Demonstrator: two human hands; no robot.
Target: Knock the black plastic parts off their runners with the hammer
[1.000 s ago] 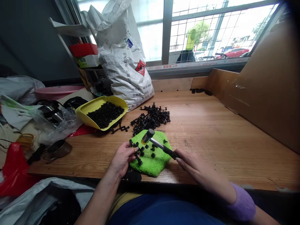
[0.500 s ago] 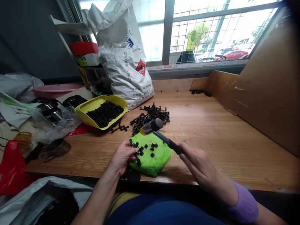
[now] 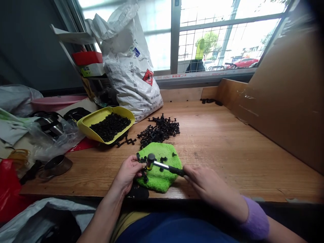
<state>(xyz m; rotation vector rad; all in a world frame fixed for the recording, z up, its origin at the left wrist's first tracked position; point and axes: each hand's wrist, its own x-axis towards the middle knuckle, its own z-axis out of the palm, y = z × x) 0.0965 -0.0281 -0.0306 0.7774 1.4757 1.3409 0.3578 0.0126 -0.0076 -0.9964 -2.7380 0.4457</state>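
Note:
My right hand is closed round the black grip of a small mallet. The mallet's head, dark on top and yellowish below, is down over the left part of a green fuzzy cloth, close to my left fingertips. My left hand pinches a black plastic part at the cloth's left edge; its full shape is partly hidden by the fingers and mallet. Several small black round-headed pieces lie on the cloth.
Behind the cloth is a heap of black linked parts. A yellow scoop holds many small black pieces. A white sack stands behind it. A metal cup sits at left, a brown board at right.
The mallet has swung down and left, from raised above the cloth to beside my left fingers. My left hand keeps its pinch. The whole view has shifted slightly.

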